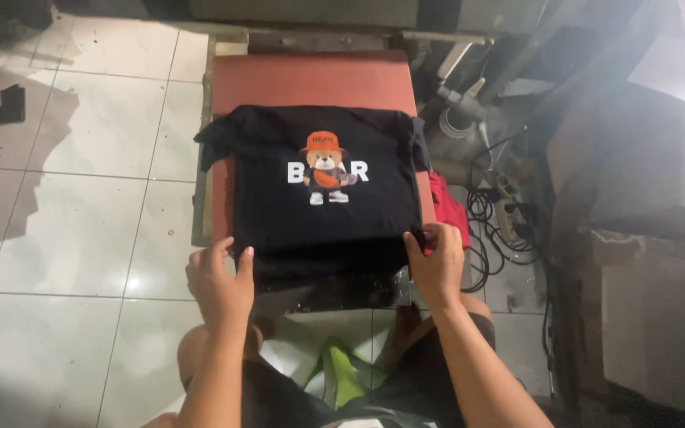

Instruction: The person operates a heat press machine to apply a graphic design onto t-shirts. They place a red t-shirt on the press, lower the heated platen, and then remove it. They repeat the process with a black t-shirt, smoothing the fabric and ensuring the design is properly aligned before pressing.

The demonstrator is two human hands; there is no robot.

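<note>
Black T-shirt (pixel 323 190), bear print, lies flat on red pad (pixel 311 79) at picture centre. Left hand (pixel 220 281), at shirt's 7 o'clock, pinches the hem. Right hand (pixel 438 265), at 5 o'clock, grips the hem corner. Red cloth (pixel 449 208) at 3 o'clock; cables (pixel 497 230) beyond; tiled floor (pixel 81 198) at 9 o'clock.
</note>
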